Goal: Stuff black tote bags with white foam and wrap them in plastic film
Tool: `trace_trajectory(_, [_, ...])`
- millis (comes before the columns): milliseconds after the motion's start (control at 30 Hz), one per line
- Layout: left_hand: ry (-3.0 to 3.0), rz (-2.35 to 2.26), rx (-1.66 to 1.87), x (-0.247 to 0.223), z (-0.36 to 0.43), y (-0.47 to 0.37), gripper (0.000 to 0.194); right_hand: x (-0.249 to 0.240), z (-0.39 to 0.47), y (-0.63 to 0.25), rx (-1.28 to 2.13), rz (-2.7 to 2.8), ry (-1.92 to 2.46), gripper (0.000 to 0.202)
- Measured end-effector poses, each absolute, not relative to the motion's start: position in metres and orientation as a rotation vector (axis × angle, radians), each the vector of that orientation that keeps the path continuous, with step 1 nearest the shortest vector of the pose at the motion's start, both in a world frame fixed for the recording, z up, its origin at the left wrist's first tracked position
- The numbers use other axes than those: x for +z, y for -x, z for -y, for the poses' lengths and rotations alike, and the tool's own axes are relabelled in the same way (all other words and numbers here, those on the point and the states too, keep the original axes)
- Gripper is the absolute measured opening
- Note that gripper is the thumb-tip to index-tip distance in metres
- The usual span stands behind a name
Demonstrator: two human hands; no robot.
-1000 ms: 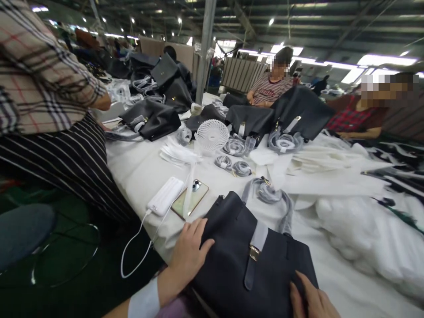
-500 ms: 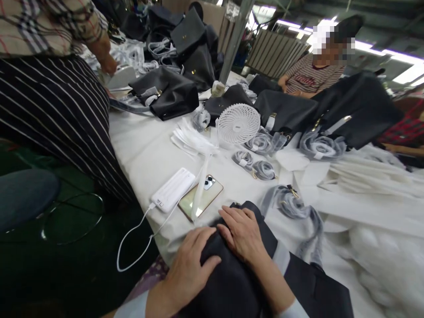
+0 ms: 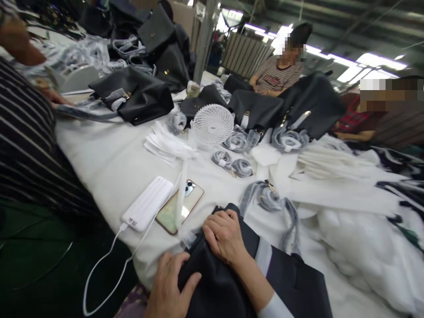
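A black leather-look bag [image 3: 212, 287] lies before me at the table's front edge, with a pale wrapped band across it. My left hand [image 3: 170, 282] holds the near-left side of the bag, thumb on top and fingers along its edge. Curled over the bag's upper edge, my right hand [image 3: 225, 236] grips the black material; its fingertips are partly hidden. A plastic-wrapped strap [image 3: 261, 194] trails from the bag's right side onto the table. Just beyond my hands lie a phone [image 3: 190, 205] and a white power bank [image 3: 147, 203] with a cable.
A white fan [image 3: 212, 124] stands mid-table beside coiled wrapped straps [image 3: 241, 168] and white paper slips [image 3: 165, 143]. More black bags [image 3: 145, 95] are heaped behind. White stuffing [image 3: 357, 251] and sheets lie right. A person in striped clothing [image 3: 26, 141] stands left; others sit across.
The view has swung right, so the table's contents sit further left. My right hand's fingers have curled more tightly over the bag's edge. My left hand stays at the bag's side.
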State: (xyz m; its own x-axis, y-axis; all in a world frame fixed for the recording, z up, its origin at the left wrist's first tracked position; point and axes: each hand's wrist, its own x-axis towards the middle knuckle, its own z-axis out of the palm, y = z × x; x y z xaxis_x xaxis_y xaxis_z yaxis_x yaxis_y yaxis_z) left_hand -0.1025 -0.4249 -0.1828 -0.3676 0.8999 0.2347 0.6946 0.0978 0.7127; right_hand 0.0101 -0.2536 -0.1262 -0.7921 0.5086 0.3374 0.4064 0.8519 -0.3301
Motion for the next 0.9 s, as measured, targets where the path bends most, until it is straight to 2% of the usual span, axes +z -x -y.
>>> trace_trajectory(133, [-1.815, -1.99, 1.06, -0.166, 0.408, 0.13, 0.014, -0.127, 0.254, -0.013, 0.265, 2.621, 0.708, 0.029])
trace_trajectory(267, [-1.968, -1.873, 1.175, -0.114, 0.355, 0.149, 0.017, -0.131, 0.257, -0.016, 0.219, 2.63, 0.724, 0.03])
trace_trajectory(367, [-2.082, -1.651, 1.254, -0.077, 0.287, 0.126, 0.01, -0.136, 0.257, -0.017, 0.213, 2.586, 0.732, 0.017])
trace_trajectory(467, [-2.124, -1.398, 1.213, -0.059, 0.213, 0.07, 0.008, -0.14, 0.256, -0.019, 0.24, 2.586, 0.724, 0.019])
trace_trajectory(500, [-2.163, -1.373, 1.181, -0.058, 0.191, 0.048, 0.012, -0.142, 0.256, -0.019, 0.259, 2.597, 0.723, 0.021])
trace_trajectory(633, [-2.492, -1.43, 0.722, -0.075, 0.127, -0.031, 0.051, -0.15, 0.258, -0.022, 0.28, 2.586, 0.725, 0.038])
trace_trajectory(667, [-2.528, -1.45, 0.638, -0.082, 0.117, -0.043, 0.054, -0.153, 0.259, -0.022, 0.265, 2.587, 0.725, 0.043])
trace_trajectory(700, [-2.544, -1.462, 0.582, -0.089, 0.108, -0.052, 0.052, -0.155, 0.259, -0.022, 0.249, 2.599, 0.723, 0.045])
trace_trajectory(833, [-2.542, -1.452, 0.496, -0.103, 0.088, -0.055, 0.02, -0.156, 0.258, -0.022, 0.221, 2.612, 0.715, 0.041])
trace_trajectory(900, [-2.539, -1.453, 0.492, -0.096, 0.087, -0.042, 0.021, -0.15, 0.257, -0.021, 0.24, 2.58, 0.697, 0.034])
